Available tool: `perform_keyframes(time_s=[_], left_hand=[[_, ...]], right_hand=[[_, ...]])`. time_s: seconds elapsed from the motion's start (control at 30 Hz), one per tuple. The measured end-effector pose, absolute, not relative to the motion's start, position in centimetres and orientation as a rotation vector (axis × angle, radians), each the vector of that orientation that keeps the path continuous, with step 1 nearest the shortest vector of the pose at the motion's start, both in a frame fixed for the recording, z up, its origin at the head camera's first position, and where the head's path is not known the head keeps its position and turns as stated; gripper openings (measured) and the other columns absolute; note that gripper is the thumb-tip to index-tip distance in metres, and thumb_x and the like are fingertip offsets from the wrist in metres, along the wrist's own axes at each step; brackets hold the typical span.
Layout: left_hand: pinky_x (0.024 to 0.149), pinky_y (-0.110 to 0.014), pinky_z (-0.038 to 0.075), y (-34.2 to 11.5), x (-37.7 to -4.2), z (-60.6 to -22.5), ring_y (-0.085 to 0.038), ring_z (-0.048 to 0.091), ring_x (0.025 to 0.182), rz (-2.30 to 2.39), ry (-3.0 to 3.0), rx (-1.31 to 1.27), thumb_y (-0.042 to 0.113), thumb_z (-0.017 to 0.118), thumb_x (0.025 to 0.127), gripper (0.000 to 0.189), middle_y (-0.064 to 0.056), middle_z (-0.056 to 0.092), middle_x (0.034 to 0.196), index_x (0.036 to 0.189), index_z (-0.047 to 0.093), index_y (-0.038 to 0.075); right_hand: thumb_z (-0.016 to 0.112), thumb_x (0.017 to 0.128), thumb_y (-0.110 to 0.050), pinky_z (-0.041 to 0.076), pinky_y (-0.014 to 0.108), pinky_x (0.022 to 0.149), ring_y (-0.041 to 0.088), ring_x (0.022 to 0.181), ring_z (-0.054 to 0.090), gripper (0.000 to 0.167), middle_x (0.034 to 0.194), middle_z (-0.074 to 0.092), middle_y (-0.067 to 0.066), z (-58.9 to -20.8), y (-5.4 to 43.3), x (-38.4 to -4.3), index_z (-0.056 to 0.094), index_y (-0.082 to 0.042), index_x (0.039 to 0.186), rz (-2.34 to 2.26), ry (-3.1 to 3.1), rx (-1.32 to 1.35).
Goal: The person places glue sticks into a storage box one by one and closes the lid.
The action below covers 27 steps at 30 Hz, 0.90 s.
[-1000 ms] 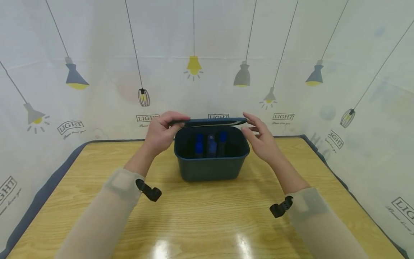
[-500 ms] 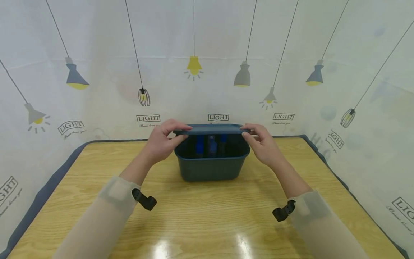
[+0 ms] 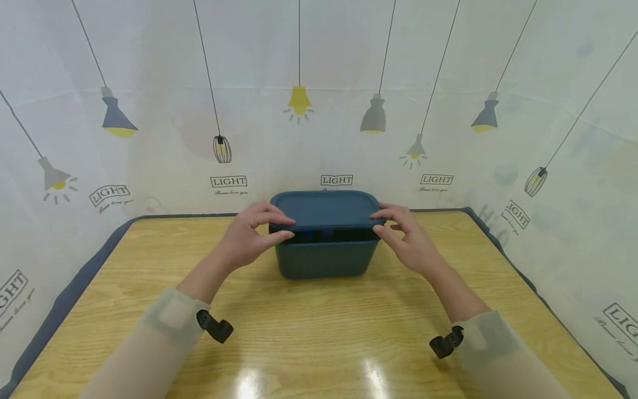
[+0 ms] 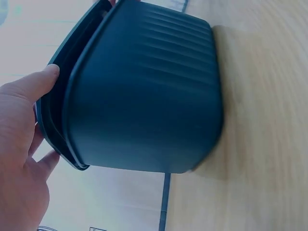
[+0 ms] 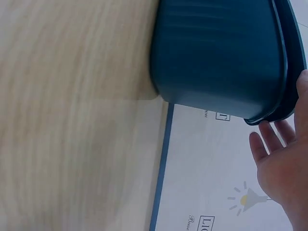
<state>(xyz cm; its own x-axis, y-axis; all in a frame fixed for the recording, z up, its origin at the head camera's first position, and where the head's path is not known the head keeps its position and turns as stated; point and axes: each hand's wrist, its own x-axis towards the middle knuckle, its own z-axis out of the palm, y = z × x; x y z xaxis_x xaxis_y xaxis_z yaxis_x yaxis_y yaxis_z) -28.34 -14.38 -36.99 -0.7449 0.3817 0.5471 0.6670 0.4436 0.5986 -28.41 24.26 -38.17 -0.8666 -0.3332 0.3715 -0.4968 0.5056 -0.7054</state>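
Observation:
A dark teal storage box point(image 3: 326, 261) stands on the table, its lid point(image 3: 326, 208) tilted over it with the front edge raised. At the rear the lid meets the box rim, as the left wrist view shows. My left hand point(image 3: 249, 235) pinches the lid's left front corner, thumb below and fingers above. On the opposite corner, my right hand point(image 3: 408, 238) holds the lid in the same way. Through the front gap only a trace of blue items point(image 3: 310, 235) shows; the rest of the contents is hidden. The right wrist view has the right hand's fingers point(image 5: 270, 137) beneath the lid's end.
The wooden table point(image 3: 309, 332) extends in front of and beside the box. Close behind it rises a white cloth backdrop point(image 3: 339, 138) printed with lamps. Dark trim point(image 3: 164, 215) runs along the table's back edge.
The lid has swung down toward me, its front edge dropping from near the back to just above the front rim. Both hands came down and nearer with it; the right hand now grips its corner.

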Motion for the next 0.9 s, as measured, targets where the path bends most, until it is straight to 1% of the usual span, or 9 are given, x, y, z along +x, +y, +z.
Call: perform_keyframes(time_s=[0.17,0.3,0.4,0.47,0.73,0.8,0.9], left_hand=[[0.088,-0.042,0.058,-14.4,-28.1,-38.2,-0.024,0.066,0.113,-1.135,-2.315,-0.952,0.009,0.088,0.093,0.022,-0.004,0.074,0.116,0.115,0.087,0.011],[0.085,-0.037,0.058,-14.4,-27.9,-38.7,-0.025,0.068,0.111,-1.115,-2.26,-0.987,0.006,0.088,0.092,0.022,-0.005,0.074,0.114,0.114,0.087,0.008],[0.084,-0.033,0.057,-14.3,-27.8,-38.9,-0.025,0.069,0.11,-1.096,-2.242,-0.996,0.005,0.087,0.092,0.021,-0.005,0.075,0.114,0.113,0.087,0.007],[0.084,-0.033,0.058,-14.3,-27.6,-38.9,-0.025,0.069,0.11,-1.086,-2.236,-0.996,0.005,0.087,0.092,0.021,-0.005,0.075,0.114,0.113,0.087,0.008],[0.09,-0.041,0.059,-14.2,-27.3,-39.2,-0.026,0.069,0.112,-1.044,-2.225,-0.963,0.006,0.088,0.091,0.02,-0.005,0.076,0.114,0.111,0.088,0.011],[0.091,-0.043,0.06,-14.2,-27.2,-39.4,-0.026,0.07,0.113,-1.052,-2.218,-0.95,0.006,0.088,0.091,0.02,-0.005,0.077,0.114,0.11,0.088,0.011],[0.09,-0.042,0.061,-14.1,-27.1,-39.6,-0.026,0.071,0.113,-1.07,-2.209,-0.932,0.006,0.088,0.091,0.019,-0.005,0.077,0.114,0.11,0.089,0.012]], right_hand=[[0.064,0.113,-0.017,0.041,0.07,0.118,0.042,0.162,0.032,0.029,0.174,0.038,0.018,-38.9,24.3,-28.0,0.068,-0.011,0.141,1.276,-2.557,0.714],[0.066,0.112,-0.017,0.042,0.069,0.118,0.041,0.161,0.034,0.028,0.174,0.038,0.017,-39.5,24.2,-27.8,0.069,-0.011,0.139,1.281,-2.547,0.698],[0.066,0.111,-0.016,0.043,0.069,0.117,0.042,0.16,0.036,0.028,0.174,0.038,0.018,-39.7,24.2,-27.7,0.069,-0.011,0.139,1.285,-2.531,0.7],[0.066,0.111,-0.015,0.044,0.069,0.117,0.042,0.159,0.036,0.028,0.174,0.038,0.018,-39.9,24.2,-27.8,0.069,-0.011,0.139,1.294,-2.522,0.702],[0.067,0.111,-0.014,0.045,0.069,0.117,0.042,0.158,0.039,0.028,0.173,0.039,0.017,-40.4,24.2,-27.5,0.07,-0.011,0.138,1.32,-2.5,0.695],[0.067,0.11,-0.014,0.045,0.068,0.116,0.041,0.158,0.039,0.028,0.173,0.039,0.017,-40.5,24.1,-27.4,0.07,-0.011,0.138,1.323,-2.498,0.69],[0.068,0.11,-0.014,0.046,0.067,0.116,0.041,0.157,0.04,0.028,0.173,0.039,0.017,-40.6,24.1,-27.2,0.07,-0.01,0.138,1.322,-2.497,0.685]])
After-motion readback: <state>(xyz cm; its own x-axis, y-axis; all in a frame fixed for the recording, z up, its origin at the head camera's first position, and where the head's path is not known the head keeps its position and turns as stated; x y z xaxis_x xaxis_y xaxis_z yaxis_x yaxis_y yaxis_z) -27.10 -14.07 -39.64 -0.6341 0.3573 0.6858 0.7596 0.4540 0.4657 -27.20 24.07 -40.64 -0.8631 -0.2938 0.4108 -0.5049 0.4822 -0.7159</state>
